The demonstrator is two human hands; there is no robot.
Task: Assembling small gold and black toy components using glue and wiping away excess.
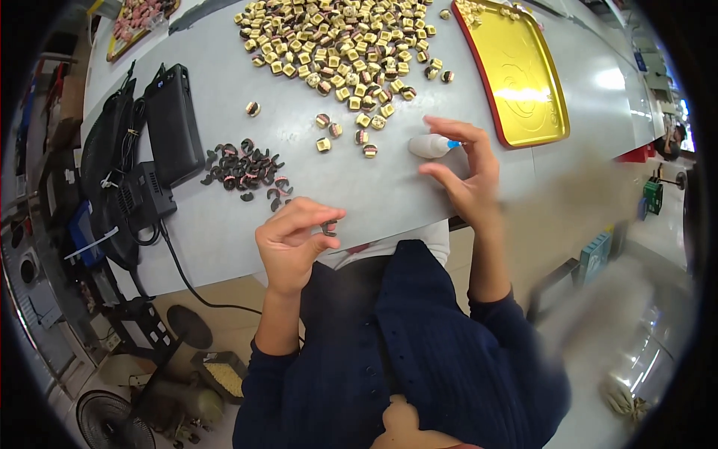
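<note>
Between the thumb and fingertips of my left hand [292, 239] is a small dark curved piece [329, 227], held just above the table's near edge. My right hand [471, 172] is open, its thumb and fingers spread on either side of a small white squeeze bottle [428, 146] with a blue tip. The bottle lies on its side, and I see no finger closed on it. A loose pile of dark curved pieces [243, 166], some with pink edges, lies beyond my left hand. Several small square cream-and-dark pieces [323, 144] are scattered ahead of both hands.
A large heap of cream-and-dark pieces [336, 41] covers the table's far middle. At the right is a gold tray [520, 82] with a red rim. Left stand a black box-shaped device [173, 123] and a black adapter [146, 191], whose cable hangs off the near edge.
</note>
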